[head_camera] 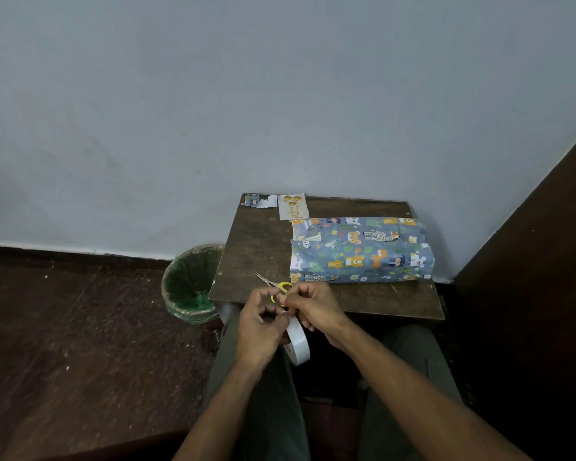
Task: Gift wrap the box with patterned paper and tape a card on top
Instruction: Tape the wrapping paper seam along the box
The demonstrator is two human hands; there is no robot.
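The box, wrapped in blue paper with cartoon animals, lies on the right half of the small dark wooden table. A white card with gold balloons lies at the table's far edge. Both hands hover over the table's near edge. My left hand grips a roll of clear tape, which hangs below it. The fingertips of my right hand pinch at the roll's top, where the tape end is. Yellow-handled scissors lie on the table just beyond my hands, partly hidden by them.
A scrap of the patterned paper lies in the table's far left corner. A bin with a green liner stands on the floor left of the table. A wall rises behind the table, and a dark panel stands on the right.
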